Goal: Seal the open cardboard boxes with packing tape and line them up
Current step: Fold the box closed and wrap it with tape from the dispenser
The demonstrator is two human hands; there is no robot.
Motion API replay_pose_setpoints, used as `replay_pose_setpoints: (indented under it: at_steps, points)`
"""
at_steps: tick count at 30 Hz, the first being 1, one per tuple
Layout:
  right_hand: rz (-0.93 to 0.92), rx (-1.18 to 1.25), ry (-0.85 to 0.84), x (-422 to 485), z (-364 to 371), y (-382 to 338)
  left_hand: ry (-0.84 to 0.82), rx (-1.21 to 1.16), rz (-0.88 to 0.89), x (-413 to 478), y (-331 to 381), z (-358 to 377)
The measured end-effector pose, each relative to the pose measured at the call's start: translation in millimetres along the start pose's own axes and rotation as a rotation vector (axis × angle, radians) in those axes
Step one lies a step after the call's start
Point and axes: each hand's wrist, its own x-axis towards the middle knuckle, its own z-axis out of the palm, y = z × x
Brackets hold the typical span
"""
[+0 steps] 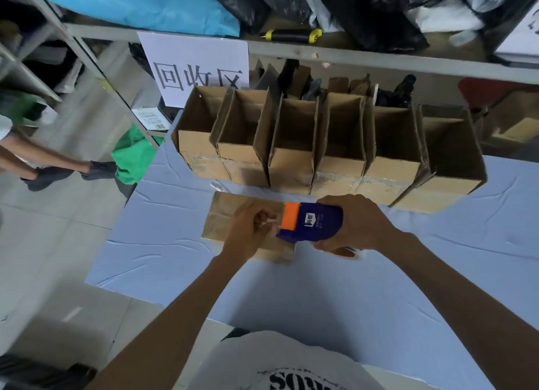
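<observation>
Pale blue cloth, creased and wrinkled, covers the table [335, 296]; a grey metal shelf [379, 58] runs along its far side, loaded with black bags [379, 7] and a blue sheet [131, 4], with a yellow-and-black tool [293, 35] lying on its board; a white paper sign [198, 66] with black characters hangs from the shelf edge.

Six open boxes [335, 144] of brown corrugated cardboard stand in one row at the back of the table, touching side by side, flaps up, shiny tape across their near faces; they hide the lower shelf behind them.

One flat box [218, 217], same cardboard, lies on the cloth just in front of the row, partly covered by both hands.

A green bag [131, 156] sits on the grey tiled floor to the left; beside it are another person's two legs and dark shoes [58, 171].

The right hand [358, 223] grips a blue tape dispenser [315, 222] with an orange end, rounded and plastic, held over the flat box's right end; the left hand [250, 229] has its fingers curled, pinching at the orange end where the tape would come out; the tape itself is too faint to make out.
</observation>
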Motion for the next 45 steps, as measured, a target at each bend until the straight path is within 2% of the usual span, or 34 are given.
replay_pose_setpoints:
  at_steps: [8,17,26,32,34,36,41,45]
  points:
    - [-0.005,0.094,-0.023,-22.3,-4.2,29.3,0.030,-0.062,-0.150,4.1,1.0,8.1]
    - [-0.003,-0.045,-0.064,-32.2,-20.9,48.3,0.062,-0.084,-0.170,5.3,0.5,11.6]
    - [0.008,-0.414,-0.109,-5.9,-19.0,4.1,0.038,-0.098,-0.178,5.6,-1.8,9.1]
    - [0.076,-0.552,-0.042,6.1,-1.5,-11.6,0.038,-0.134,-0.132,6.0,-1.8,8.2]
    - [0.096,-0.720,-0.088,6.3,7.7,-9.2,0.037,-0.150,-0.141,7.0,-4.1,9.3]
    - [0.198,-0.730,-0.111,2.6,16.9,2.4,0.031,-0.168,-0.154,7.6,-4.8,11.3]
    - [0.316,-0.557,0.068,-6.4,39.0,30.5,0.036,-0.107,-0.154,8.4,-6.0,11.5]
    - [0.297,-0.608,0.139,-12.3,72.8,48.4,0.021,-0.117,-0.150,8.5,-7.4,11.2]
